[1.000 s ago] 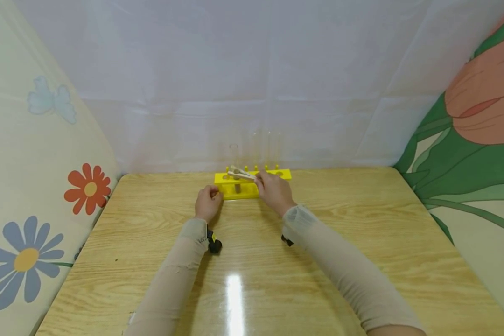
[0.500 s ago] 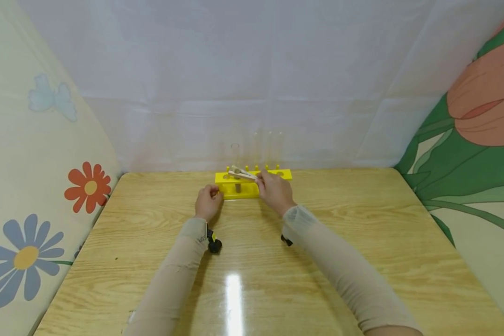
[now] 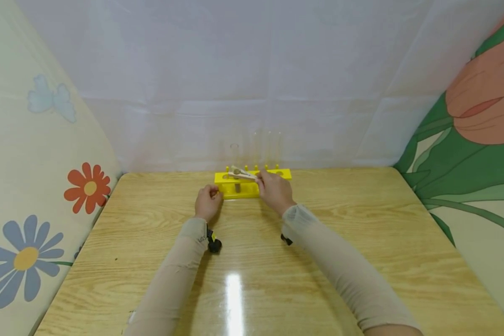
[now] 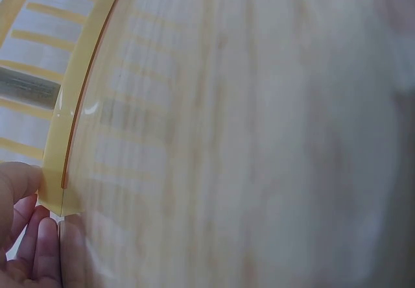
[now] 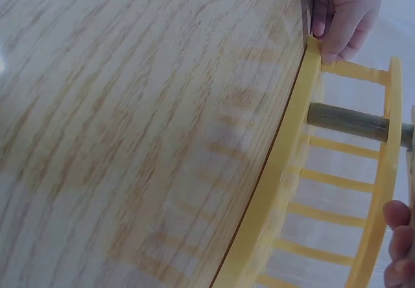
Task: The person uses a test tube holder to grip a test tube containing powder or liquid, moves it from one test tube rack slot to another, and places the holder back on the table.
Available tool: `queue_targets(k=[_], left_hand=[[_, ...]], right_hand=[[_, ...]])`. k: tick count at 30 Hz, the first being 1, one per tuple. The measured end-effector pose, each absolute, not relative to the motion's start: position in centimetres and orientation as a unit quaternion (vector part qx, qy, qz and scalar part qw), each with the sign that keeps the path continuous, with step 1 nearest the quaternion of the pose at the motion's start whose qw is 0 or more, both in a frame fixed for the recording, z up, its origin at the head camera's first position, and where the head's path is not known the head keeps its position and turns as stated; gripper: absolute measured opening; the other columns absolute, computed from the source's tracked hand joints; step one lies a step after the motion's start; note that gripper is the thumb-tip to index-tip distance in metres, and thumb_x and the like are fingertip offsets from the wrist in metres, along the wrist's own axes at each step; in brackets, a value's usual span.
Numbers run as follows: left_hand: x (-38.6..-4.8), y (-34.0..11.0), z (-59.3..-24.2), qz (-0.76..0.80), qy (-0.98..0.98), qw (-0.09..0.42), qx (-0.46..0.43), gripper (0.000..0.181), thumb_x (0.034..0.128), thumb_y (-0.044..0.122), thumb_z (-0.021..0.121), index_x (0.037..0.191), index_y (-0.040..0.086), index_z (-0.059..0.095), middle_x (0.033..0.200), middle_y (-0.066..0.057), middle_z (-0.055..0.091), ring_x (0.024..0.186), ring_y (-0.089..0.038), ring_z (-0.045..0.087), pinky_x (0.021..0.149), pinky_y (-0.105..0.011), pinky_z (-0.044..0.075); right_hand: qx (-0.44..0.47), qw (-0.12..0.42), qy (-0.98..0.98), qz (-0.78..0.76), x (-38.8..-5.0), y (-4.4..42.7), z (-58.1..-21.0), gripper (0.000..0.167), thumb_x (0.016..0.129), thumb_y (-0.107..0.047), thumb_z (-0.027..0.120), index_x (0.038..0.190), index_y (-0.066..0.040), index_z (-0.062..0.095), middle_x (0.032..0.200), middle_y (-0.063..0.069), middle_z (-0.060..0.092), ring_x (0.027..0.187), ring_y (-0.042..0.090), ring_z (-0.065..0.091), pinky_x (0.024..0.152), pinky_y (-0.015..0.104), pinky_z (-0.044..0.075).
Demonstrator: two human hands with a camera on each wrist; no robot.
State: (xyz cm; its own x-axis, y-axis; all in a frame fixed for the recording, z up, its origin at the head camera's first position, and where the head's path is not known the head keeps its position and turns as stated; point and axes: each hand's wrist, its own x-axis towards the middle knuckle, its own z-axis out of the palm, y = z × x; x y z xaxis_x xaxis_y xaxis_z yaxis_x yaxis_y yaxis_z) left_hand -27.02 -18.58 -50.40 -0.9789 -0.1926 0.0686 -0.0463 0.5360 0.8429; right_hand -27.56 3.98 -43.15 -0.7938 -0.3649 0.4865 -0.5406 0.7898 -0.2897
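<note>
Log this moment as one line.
left hand: holds end of yellow rack | right hand: grips wooden clamp | tube: in rack, lower part grey | clamp-tube contact: unclear

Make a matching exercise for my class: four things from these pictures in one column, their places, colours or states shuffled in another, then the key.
Column 1
1. rack
2. wooden clamp
3. left hand
4. dark-looking tube

Column 2
A. touching the rack's left end
B. yellow
C. standing in the rack
D. held by the right hand

Pairs: 1-B, 2-D, 3-A, 4-C
</note>
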Motion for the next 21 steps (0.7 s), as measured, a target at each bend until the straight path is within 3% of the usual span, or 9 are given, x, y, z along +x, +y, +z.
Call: queue_targets(k=[21], left_hand=[[-26.86,-18.42,-49.93,-0.48,-0.872,0.061,0.076,0.029,0.0972,0.012,0.063,0.12,-0.005,0.059,0.122,-0.025,0.055,0.113,-0.038,0.056,0.101,-0.048,0.045]], right_hand=[[0.247,0.204,-0.923,0.213,-27.64,4.13,-42.79,0.011,0.101,-0.014,0.061,0.102,-0.004,0.066,0.075,0.008,0.068,0.055,0.019,0.057,0.048,0.034,0.048]])
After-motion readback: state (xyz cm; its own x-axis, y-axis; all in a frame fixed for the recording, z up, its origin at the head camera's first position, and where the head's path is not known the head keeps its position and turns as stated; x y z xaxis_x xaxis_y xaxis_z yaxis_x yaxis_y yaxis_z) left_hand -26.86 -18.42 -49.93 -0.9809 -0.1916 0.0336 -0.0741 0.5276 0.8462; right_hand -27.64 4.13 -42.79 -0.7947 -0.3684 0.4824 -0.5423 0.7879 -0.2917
